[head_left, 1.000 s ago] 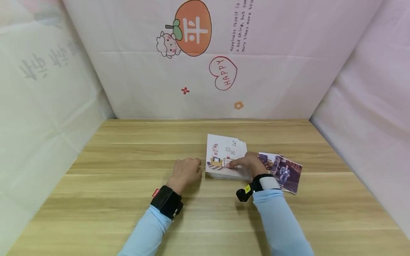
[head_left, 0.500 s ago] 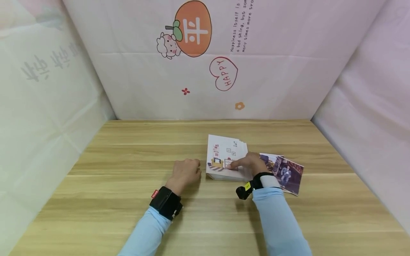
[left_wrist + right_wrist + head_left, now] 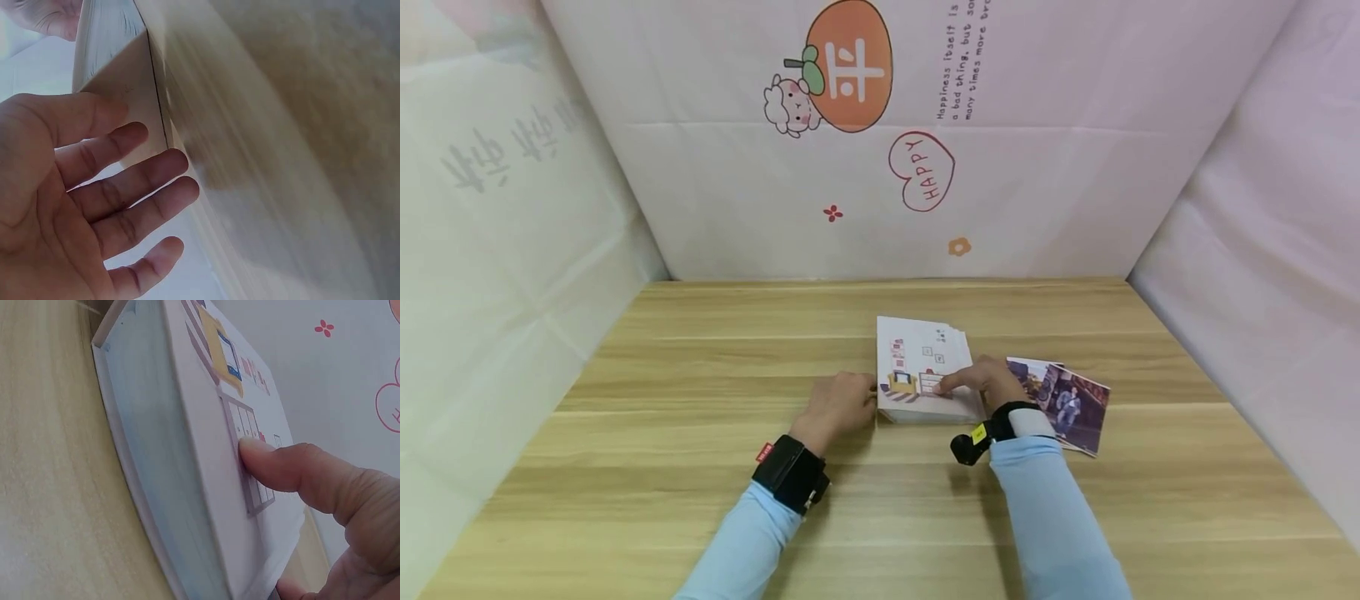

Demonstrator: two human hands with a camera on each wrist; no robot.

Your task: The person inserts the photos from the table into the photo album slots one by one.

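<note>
A thick photo album (image 3: 910,333) with a white, illustrated cover lies on the table in the head view. My right hand (image 3: 985,382) holds it at the right side. In the right wrist view the thumb (image 3: 275,464) presses on the cover, and the other fingers are mostly hidden behind the far edge. The bluish page edges (image 3: 150,437) show between the covers. My left hand (image 3: 838,402) is at the album's left side. Seen from the left wrist, its fingers (image 3: 140,178) are loosely extended, with fingertips right at the spine (image 3: 134,100).
Two overlapping photos lie just right of the album: a front photo (image 3: 1082,412) of a person in a denim outfit and another photo (image 3: 1032,375) partly under it. A wooden table (image 3: 715,333) is bounded by a printed white cloth (image 3: 715,200) behind and at both sides.
The album has slid slightly left, up against my left hand. My right hand has kept its thumb on the cover. The photos have stayed in place.
</note>
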